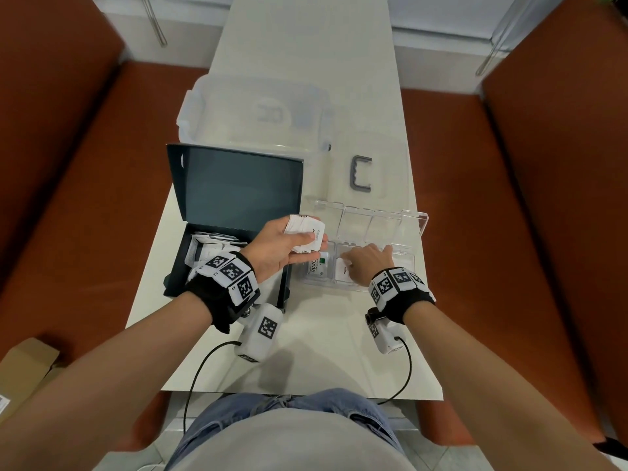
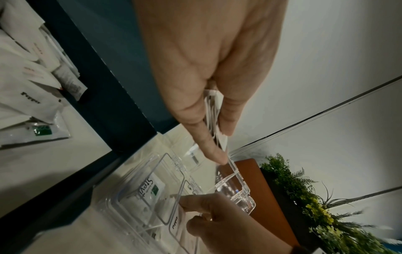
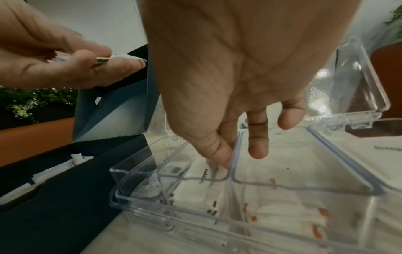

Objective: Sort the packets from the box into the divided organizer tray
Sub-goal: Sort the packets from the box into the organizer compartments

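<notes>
Left hand (image 1: 283,244): palm up above the gap between box and tray, thumb and fingers pinching a stack (image 1: 306,234) of white packets.
Right hand (image 1: 365,261): palm down over the tray, thumb and fingertips reaching into the second compartment from the left; they touch a white packet (image 1: 342,270) there. Whether they pinch it I cannot tell.
Tray (image 1: 413,256): clear plastic, divided, just right of the box on the table (image 1: 306,362); its clear lid (image 1: 384,219) stands open at the far side.
Tray contents: a Stevia packet (image 1: 315,265) with a green square lies in the leftmost compartment; in the right wrist view, packets with red print (image 3: 282,202) lie in the third compartment.
Box (image 1: 176,273): dark blue, flap raised at the back, left of the tray; loose white packets (image 1: 210,248) remain inside it.
Bin (image 1: 251,110): clear plastic, beyond the box.
Bin lid (image 1: 390,147): clear, with a grey handle (image 1: 360,173), beyond the tray.
Surroundings: orange benches (image 1: 475,232) flank the table; a cardboard carton (image 1: 25,365) sits at lower left.
</notes>
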